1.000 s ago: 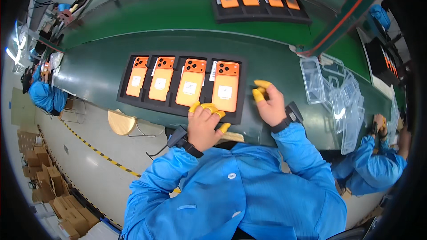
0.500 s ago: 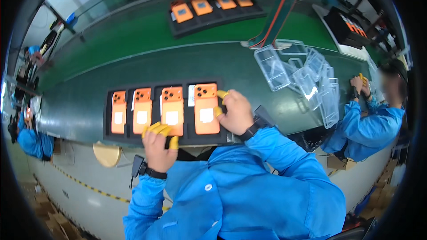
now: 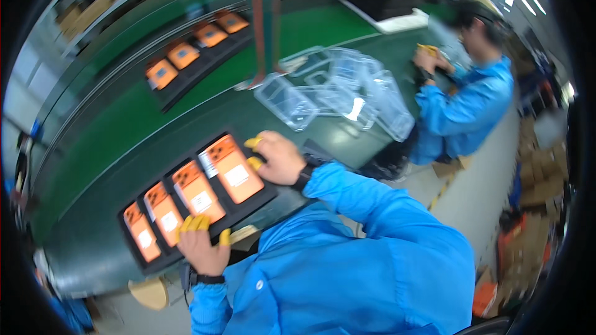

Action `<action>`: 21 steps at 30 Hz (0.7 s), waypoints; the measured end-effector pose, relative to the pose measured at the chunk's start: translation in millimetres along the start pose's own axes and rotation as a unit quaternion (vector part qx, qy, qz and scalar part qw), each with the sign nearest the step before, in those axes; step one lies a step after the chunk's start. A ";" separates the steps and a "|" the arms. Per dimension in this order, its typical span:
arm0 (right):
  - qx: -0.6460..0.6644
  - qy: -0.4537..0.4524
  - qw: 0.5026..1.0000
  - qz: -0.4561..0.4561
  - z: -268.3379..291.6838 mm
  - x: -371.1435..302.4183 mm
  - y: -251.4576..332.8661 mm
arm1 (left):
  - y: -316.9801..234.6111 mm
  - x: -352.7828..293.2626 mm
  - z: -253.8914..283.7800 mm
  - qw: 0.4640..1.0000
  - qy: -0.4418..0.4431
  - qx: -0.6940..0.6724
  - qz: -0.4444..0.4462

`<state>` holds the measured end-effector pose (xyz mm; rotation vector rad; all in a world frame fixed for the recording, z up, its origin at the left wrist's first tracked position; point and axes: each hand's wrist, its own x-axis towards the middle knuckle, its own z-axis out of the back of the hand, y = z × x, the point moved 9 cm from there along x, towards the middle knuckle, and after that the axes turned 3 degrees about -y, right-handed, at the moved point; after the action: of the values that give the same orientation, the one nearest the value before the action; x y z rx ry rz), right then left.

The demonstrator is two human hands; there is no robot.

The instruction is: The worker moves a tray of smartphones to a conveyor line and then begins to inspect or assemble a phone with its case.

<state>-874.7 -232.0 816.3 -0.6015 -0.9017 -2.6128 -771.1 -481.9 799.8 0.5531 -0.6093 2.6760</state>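
A black tray (image 3: pixel 256 203) lies tilted on the green table in front of me, holding several orange phones with their camera sides up and white labels on their backs. My left hand (image 3: pixel 203 249), with yellow finger covers, is open over the tray's near edge. Its fingertips lie at the lower end of the second phone from the right (image 3: pixel 197 185). My right hand (image 3: pixel 280 159), thumb and forefinger apart, rests beside the rightmost phone (image 3: pixel 247 190) at the tray's right edge. Whether its fingertips touch that phone I cannot tell.
Clear plastic cases (image 3: pixel 287 109) lie heaped beyond my right hand. A green post (image 3: pixel 266 18) stands behind them. Another tray of orange phones (image 3: pixel 210 66) sits on the far green belt. At the right a co-worker (image 3: pixel 462 105) in blue works near stacked black trays (image 3: pixel 379 1).
The view has swung to the right and tilted, so the table and trays now slant. Both hands keep about the same places at the tray.
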 end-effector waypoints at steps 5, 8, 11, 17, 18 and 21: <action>0.073 -0.010 0.997 0.006 17.2 -36.7 -12.7 | -4.7 -3.6 5.2 0.999 -0.018 0.031 -0.024; 0.072 -0.050 0.996 0.016 30.0 -53.7 -15.2 | -4.5 -1.1 1.5 0.999 -0.014 0.038 -0.030; 0.077 -0.042 0.995 0.051 30.0 -56.2 -9.8 | -1.8 -3.4 2.3 0.999 -0.016 0.040 -0.026; 0.080 -0.074 0.993 0.050 39.4 -56.6 -12.6 | -8.0 -6.2 3.5 0.999 -0.017 0.042 -0.020; 0.072 -0.087 0.992 0.058 45.4 -56.1 -16.7 | -7.5 -6.3 1.4 0.999 -0.014 0.041 -0.017; 0.018 -0.118 0.992 0.040 65.1 -46.4 -34.2 | -10.2 -9.6 5.8 0.999 -0.032 0.032 -0.027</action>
<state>-830.4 -157.6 823.1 -0.9310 -0.9690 -2.4855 -757.0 -478.3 803.8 0.6653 -0.5184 2.6436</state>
